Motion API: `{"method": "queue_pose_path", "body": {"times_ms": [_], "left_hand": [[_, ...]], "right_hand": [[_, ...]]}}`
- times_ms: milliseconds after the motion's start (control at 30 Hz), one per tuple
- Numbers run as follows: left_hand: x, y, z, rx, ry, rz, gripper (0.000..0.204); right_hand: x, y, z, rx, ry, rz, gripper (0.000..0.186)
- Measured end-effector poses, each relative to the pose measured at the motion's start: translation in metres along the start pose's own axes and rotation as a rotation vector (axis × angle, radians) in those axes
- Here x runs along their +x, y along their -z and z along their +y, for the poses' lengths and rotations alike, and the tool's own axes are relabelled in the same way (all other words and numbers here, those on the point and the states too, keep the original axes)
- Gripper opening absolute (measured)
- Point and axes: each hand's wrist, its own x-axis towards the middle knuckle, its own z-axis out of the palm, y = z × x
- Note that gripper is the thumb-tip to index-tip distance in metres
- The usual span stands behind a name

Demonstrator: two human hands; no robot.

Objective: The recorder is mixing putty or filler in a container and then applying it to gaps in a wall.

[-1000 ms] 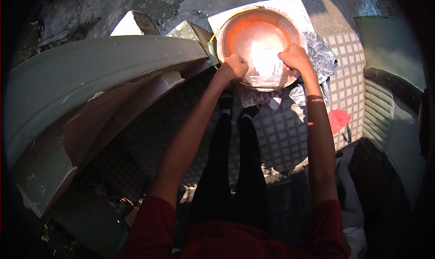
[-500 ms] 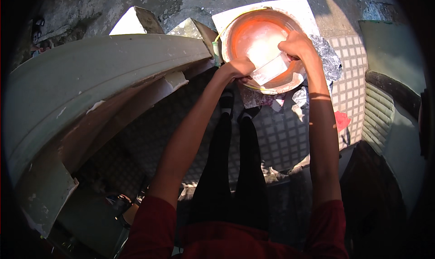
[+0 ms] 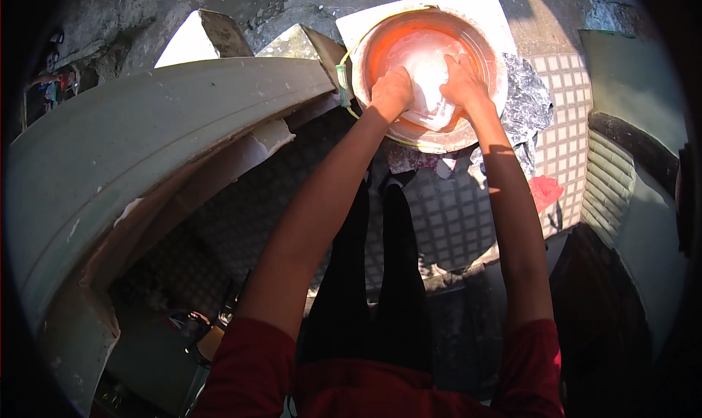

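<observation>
Both hands are down inside a round orange basin (image 3: pixel 491 49) with a whitish, dirty rim, which holds cloudy white liquid. A thin white sheet (image 3: pixel 437 117), perhaps cloth or plastic, lies wet between them, its near edge against the basin's near wall. On the left side, my left hand (image 3: pixel 393 92) is curled closed at the sheet's edge, its fingertips hidden. Opposite it, my right hand (image 3: pixel 464 83) has thumb and fingers spread apart over the white material. Glare off the liquid hides where the sheet ends.
Under the basin is a white square slab (image 3: pixel 491 5). A yellow cord with a pale green grip (image 3: pixel 342 78) hangs at the rim's left. Crumpled silvery wrapping (image 3: pixel 528 100) and a red scrap (image 3: pixel 545 191) lie rightward on tiles. A curved greenish panel (image 3: pixel 183 100) stands left.
The white sheet, stretched between my hands above the near rim before, is now down in the basin. Both hands have lowered into it, and the right hand's fingers have spread.
</observation>
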Motion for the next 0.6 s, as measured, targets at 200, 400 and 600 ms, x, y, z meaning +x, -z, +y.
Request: {"method": "queue_pose_path", "body": {"times_ms": [200, 400, 600], "left_hand": [[0.011, -0.007, -0.008, 0.040, -0.115, -0.038, 0.033], [0.007, -0.008, -0.010, -0.018, -0.194, 0.018, 0.033], [0.010, -0.008, -0.014, -0.011, -0.185, 0.026, 0.034]], "right_hand": [[0.036, -0.018, 0.011, 0.076, 0.047, -0.145, 0.067], [0.046, -0.022, 0.012, 0.097, -0.031, -0.117, 0.045], [0.046, -0.023, 0.006, 0.075, -0.030, -0.225, 0.043]]}}
